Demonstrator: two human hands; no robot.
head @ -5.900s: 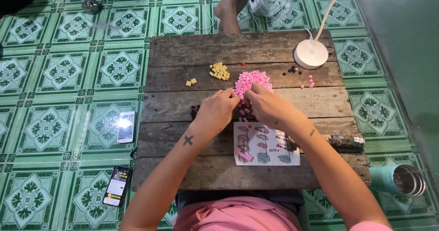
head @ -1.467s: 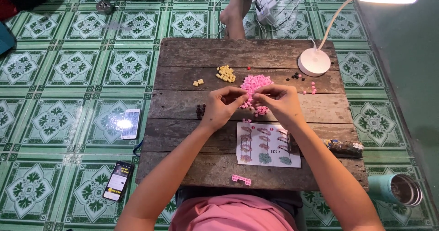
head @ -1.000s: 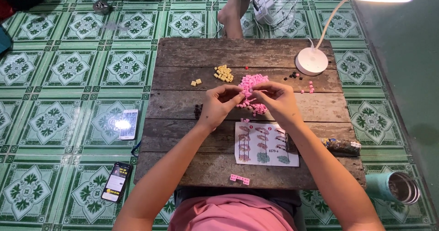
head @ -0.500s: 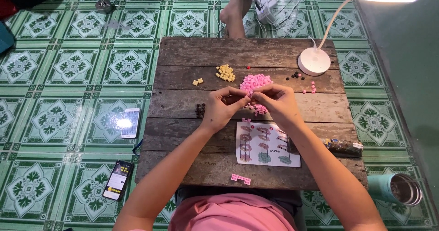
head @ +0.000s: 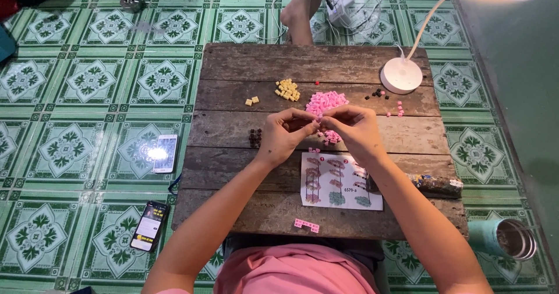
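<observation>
Here, two hands met over a heap of pink bricks on a wooden counter.

From the head camera, the left hand (head: pixel 283 135) and right hand (head: pixel 353 130) were brought fingertip to fingertip, pinching a small pink piece (head: pixel 318 121) between them, too tiny and too covered by the fingers to make out its shape. It sat just above the counter (head: pixel 233 125), at the near edge of the pink pile (head: pixel 325 102), whose bricks ran together uncountably. One instruction sheet (head: pixel 338 180) lay under the right wrist, partly hidden. One yellow cluster (head: pixel 287 89) lay beside the pile, with two loose yellow bricks (head: pixel 251 101). Two phones (head: pixel 165 153) lay on the tiled floor. One lamp (head: pixel 401 75) stood at the back, its head cut off by the frame; one cup (head: pixel 502 238) lay on its side.
</observation>
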